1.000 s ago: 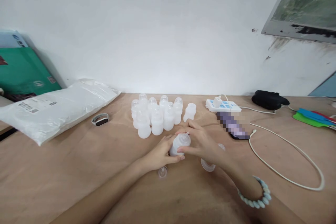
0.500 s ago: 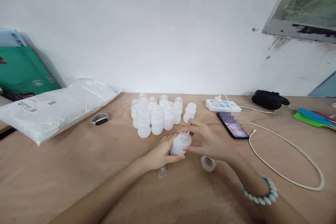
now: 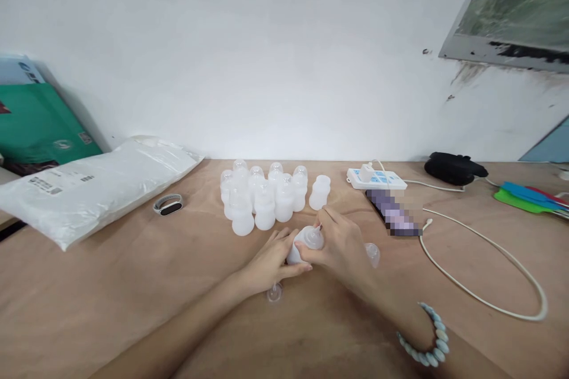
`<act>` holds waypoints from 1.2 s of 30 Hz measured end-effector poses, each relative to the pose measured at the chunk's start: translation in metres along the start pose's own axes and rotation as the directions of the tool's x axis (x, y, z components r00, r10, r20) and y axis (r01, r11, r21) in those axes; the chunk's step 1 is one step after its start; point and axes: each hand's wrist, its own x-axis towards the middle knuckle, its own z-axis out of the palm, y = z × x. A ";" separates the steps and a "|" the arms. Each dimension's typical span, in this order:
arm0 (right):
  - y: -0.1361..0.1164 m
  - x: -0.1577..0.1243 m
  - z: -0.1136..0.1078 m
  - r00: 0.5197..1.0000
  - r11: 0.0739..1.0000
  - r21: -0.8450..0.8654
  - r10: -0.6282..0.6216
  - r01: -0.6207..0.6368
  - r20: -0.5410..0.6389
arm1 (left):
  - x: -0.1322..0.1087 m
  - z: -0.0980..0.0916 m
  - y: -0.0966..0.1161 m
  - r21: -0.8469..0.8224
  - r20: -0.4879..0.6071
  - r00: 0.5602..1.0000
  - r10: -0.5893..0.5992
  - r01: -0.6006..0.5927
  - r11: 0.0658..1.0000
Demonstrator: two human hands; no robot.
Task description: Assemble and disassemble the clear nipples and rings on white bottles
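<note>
A frosted white baby bottle [image 3: 295,253] is tilted toward the right in front of me. My left hand [image 3: 278,260] wraps round its body from the left, fingers closed. On its mouth sits a clear nipple [image 3: 314,237]. My right hand [image 3: 335,243] is closed over the top of the bottle, fingertips at the nipple's tip and thumb along the rim. Another small clear nipple [image 3: 274,292] lies on the table just below my left hand. A clear dome cap [image 3: 372,254] lies beyond my right wrist and is partly hidden by it.
Several capped bottles [image 3: 265,207] stand grouped behind my hands, beside an uncapped bottle [image 3: 320,192]. To the right are a phone [image 3: 391,213], power strip [image 3: 377,179], looped white cable [image 3: 484,302] and black case [image 3: 456,169]. Leftward lie a wristband [image 3: 168,206] and a white parcel [image 3: 102,183].
My right hand has turned and closed further over the bottle's top. Its forearm now covers the ring seen beside it before, and the clear dome cap has come into sight.
</note>
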 end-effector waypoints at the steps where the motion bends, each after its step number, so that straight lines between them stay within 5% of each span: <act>1: 0.001 0.000 0.000 1.000 1.000 0.001 0.004 -0.004 0.013 | 0.000 0.000 0.000 -0.007 -0.003 1.000 -0.004 0.004 1.000; 6: 0.014 0.010 -0.018 0.977 1.000 0.018 0.020 -0.024 0.212 | 0.000 -0.001 -0.001 -0.068 0.009 0.999 -0.045 0.046 0.997; 9: 0.032 0.016 -0.039 0.937 0.987 -0.078 0.159 -0.142 0.311 | 0.000 -0.002 0.001 -0.105 0.019 0.998 -0.066 0.067 0.992; 11: 0.044 0.017 -0.050 0.867 0.953 -0.220 0.285 -0.209 0.408 | 0.000 -0.002 0.001 -0.123 0.014 0.998 -0.067 0.068 0.990; 15: 0.057 0.015 -0.055 0.621 0.899 -0.384 0.427 -0.211 0.657 | 0.001 -0.002 0.000 -0.120 0.010 0.998 -0.069 0.070 0.990; 17: 0.057 0.015 -0.050 0.571 0.902 -0.386 0.424 -0.195 0.703 | 0.001 -0.001 -0.001 -0.118 0.013 0.998 -0.067 0.068 0.991; 23: 0.053 0.019 -0.049 0.692 0.905 -0.380 0.399 -0.191 0.601 | 0.001 -0.001 -0.001 -0.123 0.000 0.998 -0.065 0.064 0.990; 27: 0.057 0.023 -0.061 0.818 0.935 -0.297 0.320 -0.192 0.478 | 0.001 0.000 -0.002 -0.132 0.001 0.997 -0.075 0.075 0.988; 31: 0.047 0.023 -0.063 0.991 0.993 0.057 0.095 -0.100 0.090 | 0.001 0.000 -0.003 -0.123 0.002 0.998 -0.070 0.070 0.990; 33: 0.036 0.020 -0.059 0.991 0.967 0.253 -0.002 0.037 -0.135 | 0.001 0.000 -0.002 -0.119 0.001 0.998 -0.062 0.062 0.991; 36: 0.021 0.015 -0.049 0.979 0.926 0.340 -0.107 0.161 -0.173 | 0.001 0.000 0.000 -0.111 -0.008 0.999 -0.050 0.049 0.993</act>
